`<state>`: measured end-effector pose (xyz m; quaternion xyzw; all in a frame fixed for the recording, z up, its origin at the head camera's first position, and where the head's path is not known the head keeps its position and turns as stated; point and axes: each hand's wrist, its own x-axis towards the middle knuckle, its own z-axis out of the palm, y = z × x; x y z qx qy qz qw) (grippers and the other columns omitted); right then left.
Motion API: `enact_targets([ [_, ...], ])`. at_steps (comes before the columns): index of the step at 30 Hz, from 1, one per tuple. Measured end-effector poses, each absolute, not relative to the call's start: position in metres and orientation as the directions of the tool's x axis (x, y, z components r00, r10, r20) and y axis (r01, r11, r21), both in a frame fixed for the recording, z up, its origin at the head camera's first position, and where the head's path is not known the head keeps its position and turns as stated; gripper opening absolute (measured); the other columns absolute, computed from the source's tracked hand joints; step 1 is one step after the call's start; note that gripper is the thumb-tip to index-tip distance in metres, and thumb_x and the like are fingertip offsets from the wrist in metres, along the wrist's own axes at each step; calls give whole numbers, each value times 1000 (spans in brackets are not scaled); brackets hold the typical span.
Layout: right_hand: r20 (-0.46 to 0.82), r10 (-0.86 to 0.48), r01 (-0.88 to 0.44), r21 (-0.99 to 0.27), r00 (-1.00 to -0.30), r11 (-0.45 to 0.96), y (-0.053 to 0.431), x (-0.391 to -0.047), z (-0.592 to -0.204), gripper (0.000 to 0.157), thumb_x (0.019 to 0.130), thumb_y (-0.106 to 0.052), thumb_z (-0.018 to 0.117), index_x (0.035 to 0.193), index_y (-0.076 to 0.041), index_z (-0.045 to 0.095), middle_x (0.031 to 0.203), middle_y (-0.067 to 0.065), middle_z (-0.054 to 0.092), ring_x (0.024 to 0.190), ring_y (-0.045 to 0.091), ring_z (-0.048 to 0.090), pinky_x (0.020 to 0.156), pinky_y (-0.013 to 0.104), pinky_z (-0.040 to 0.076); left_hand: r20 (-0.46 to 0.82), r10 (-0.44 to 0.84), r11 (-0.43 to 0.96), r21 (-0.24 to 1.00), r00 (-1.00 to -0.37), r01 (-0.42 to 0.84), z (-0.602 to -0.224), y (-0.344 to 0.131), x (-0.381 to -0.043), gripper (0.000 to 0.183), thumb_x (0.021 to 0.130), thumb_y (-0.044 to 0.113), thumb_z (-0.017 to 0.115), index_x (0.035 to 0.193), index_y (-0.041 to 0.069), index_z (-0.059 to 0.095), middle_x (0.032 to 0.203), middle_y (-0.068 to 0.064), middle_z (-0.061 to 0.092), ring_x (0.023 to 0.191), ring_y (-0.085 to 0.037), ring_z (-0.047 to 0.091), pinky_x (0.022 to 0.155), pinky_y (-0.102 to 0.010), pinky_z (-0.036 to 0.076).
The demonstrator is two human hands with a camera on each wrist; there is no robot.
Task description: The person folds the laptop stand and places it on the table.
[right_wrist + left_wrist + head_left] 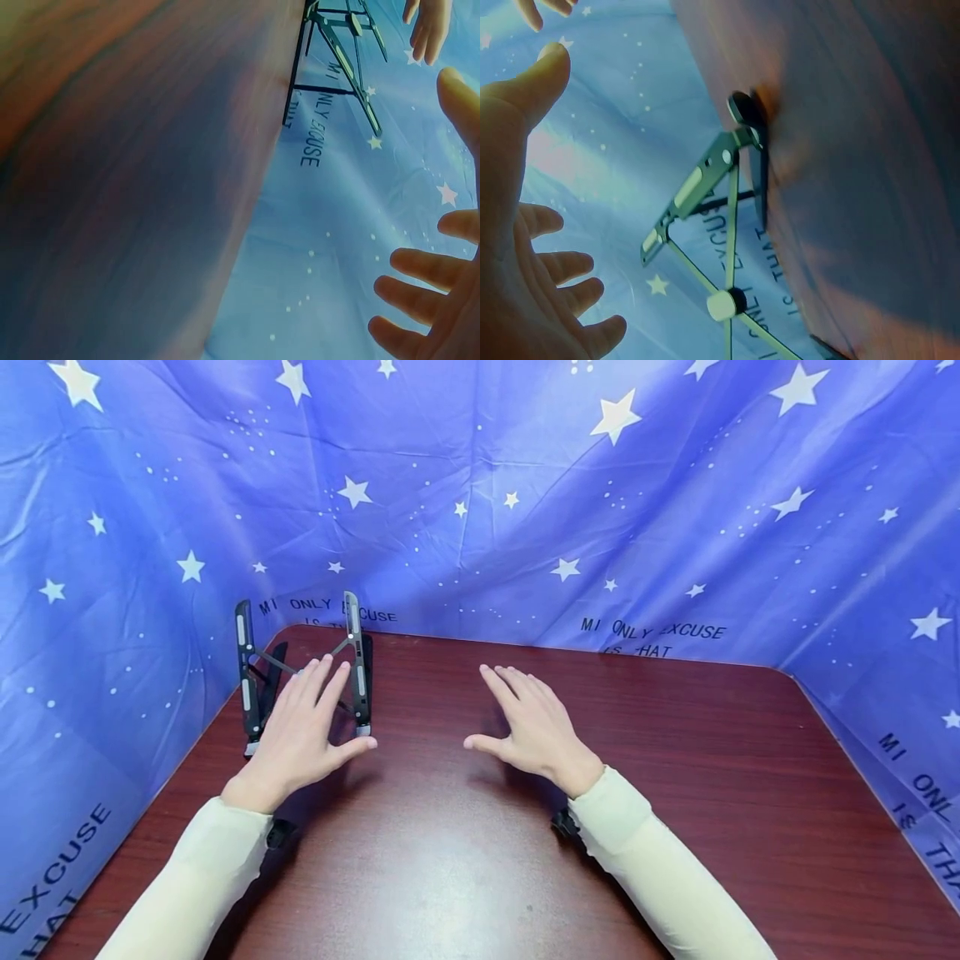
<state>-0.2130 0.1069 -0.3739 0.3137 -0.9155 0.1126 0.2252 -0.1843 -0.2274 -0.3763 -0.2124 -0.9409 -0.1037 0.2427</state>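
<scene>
A black folding laptop stand point(358, 668) with light grey pads stands unfolded at the left back of the table. In the left wrist view its crossed struts meet at a round hub, and the stand point(701, 180) is apart from the fingers. My left hand point(300, 735) hovers in front of the stand and hides part of it in the head view, fingers spread and thumb out to the right. To the right of it, over the middle of the table, my right hand point(536, 727) is held with straight fingers and the thumb pointing left. Both palms hold nothing.
The dark red-brown wooden table point(712, 793) has rounded far corners. A blue curtain point(465, 485) with white stars and printed words hangs behind it and along both sides, close to the stand. Dark wrist devices show under both pale sleeves point(195, 868).
</scene>
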Motion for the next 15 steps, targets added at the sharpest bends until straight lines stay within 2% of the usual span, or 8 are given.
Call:
enact_targets([
  [11, 456, -541, -644, -99, -707, 758, 73, -223, -373, 98, 67, -77, 47, 143, -20, 24, 133, 5, 42, 122, 22, 39, 100, 39, 27, 513, 310, 899, 114, -800, 422, -376, -252, -183, 102, 65, 62, 67, 142, 9, 25, 145, -17, 20, 134, -31, 14, 107, -44, 11],
  [15, 451, -549, -656, -116, -704, 746, 62, -228, -375, 97, 68, -77, 46, 143, -20, 24, 133, 4, 42, 122, 20, 38, 100, 39, 28, 515, 285, 906, 131, -809, 403, -375, -261, -184, 101, 65, 60, 68, 142, 11, 24, 146, -15, 21, 133, -31, 17, 105, -47, 14],
])
